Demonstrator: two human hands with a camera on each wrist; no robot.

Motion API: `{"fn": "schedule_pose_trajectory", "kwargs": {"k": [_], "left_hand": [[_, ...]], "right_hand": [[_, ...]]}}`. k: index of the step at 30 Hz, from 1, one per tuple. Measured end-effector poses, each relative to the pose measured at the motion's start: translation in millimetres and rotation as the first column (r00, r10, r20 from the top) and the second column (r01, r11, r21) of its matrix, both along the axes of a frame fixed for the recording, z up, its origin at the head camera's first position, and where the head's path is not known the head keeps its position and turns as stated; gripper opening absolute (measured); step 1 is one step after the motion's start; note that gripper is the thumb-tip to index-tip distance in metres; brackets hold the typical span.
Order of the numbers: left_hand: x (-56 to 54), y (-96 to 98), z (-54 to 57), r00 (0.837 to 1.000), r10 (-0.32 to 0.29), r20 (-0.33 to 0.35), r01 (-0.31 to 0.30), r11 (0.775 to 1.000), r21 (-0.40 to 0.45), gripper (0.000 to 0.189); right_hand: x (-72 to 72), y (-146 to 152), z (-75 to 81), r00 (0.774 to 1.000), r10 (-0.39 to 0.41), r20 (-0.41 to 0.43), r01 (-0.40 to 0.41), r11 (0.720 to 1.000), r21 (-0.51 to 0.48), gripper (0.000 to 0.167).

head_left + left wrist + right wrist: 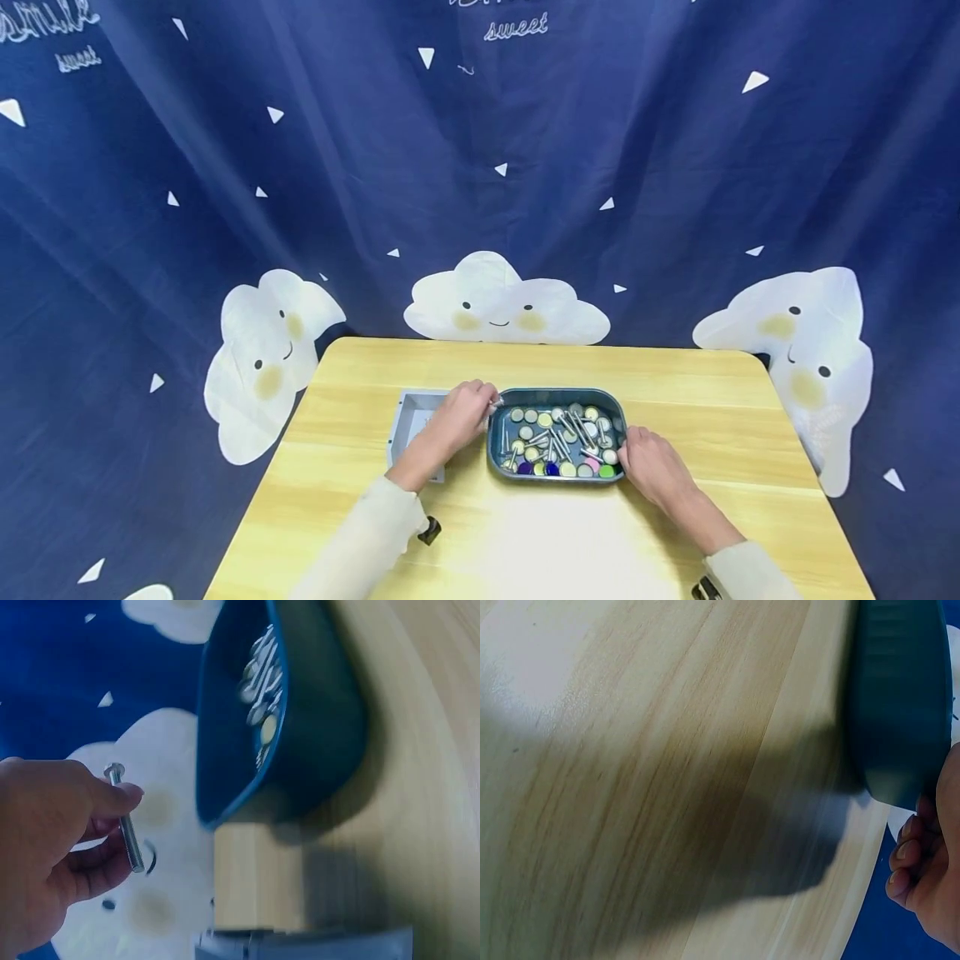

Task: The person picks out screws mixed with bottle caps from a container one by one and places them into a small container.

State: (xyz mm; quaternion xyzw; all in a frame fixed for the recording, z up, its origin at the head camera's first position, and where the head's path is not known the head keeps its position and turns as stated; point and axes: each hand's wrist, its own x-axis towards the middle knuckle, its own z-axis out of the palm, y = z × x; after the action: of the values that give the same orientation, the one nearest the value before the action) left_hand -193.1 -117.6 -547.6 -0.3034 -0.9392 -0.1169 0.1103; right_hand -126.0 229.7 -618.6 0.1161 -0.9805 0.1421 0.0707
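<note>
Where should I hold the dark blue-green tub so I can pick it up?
Probably hold the tub at both short ends, one hand coming from each side: it's longer sideways and open on top. Bolts and round discs lie inside, so keep it level.

The head view looks forward and down over the table [705, 417] from farther back, facing the blue curtain [480, 192]. Each wrist view looks from close beside the bin [551, 400], rolled sideways (in opposite directions, oddly); all three share the bin, whole only in the head view.
</note>
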Motion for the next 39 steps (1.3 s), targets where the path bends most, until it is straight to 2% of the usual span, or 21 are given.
{"fn": "schedule_pose_trajectory", "kwargs": {"k": [3,8,15,18,22,28,31,39], "left_hand": [[1.4,-16.5,3.3,0.998,0.058,-0.032,-0.057,0.997,0.051,0.007],[6.0,-40.6,4.2,0.987,0.155,-0.034,-0.151,0.984,0.098,0.008],[13.8,-67.3,-5.4,0.948,0.316,0.029,-0.317,0.941,0.115,0.009],[16.2,-73.6,-10.5,0.934,0.354,0.042,-0.357,0.93,0.094,0.01],[17.3,-77.6,-21.1,0.926,0.376,0.042,-0.379,0.923,0.072,0.01],[18.3,-80.0,-48.1,0.93,0.364,0.05,-0.364,0.931,-0.015,0.013],[19.7,-80.8,-58.2,0.928,0.368,0.062,-0.365,0.93,-0.049,0.014],[14.5,-80.2,-73.9,0.92,0.376,0.113,-0.365,0.925,-0.107,0.009]], "right_hand": [[0.3,0.9,1.0,1.0,0.001,0.005,-0.001,1.0,0.0,0.016],[0.4,0.8,1.9,1.0,0.012,-0.002,-0.012,1.0,0.002,0.017],[1.4,1.1,1.1,1.0,0.002,0.02,-0.003,1.0,0.004,0.017],[1.9,1.2,1.4,1.0,-0.004,0.03,0.004,1.0,0.003,0.017],[1.0,1.2,1.1,1.0,-0.002,0.018,0.002,1.0,-0.003,0.017],[-0.9,1.2,-2.3,1.0,0.012,-0.02,-0.013,1.0,-0.009,0.017],[-1.1,0.7,-3.8,1.0,0.018,-0.024,-0.018,1.0,-0.005,0.018],[-0.3,0.8,0.3,1.0,0.005,-0.009,-0.005,1.0,-0.004,0.017]]}}
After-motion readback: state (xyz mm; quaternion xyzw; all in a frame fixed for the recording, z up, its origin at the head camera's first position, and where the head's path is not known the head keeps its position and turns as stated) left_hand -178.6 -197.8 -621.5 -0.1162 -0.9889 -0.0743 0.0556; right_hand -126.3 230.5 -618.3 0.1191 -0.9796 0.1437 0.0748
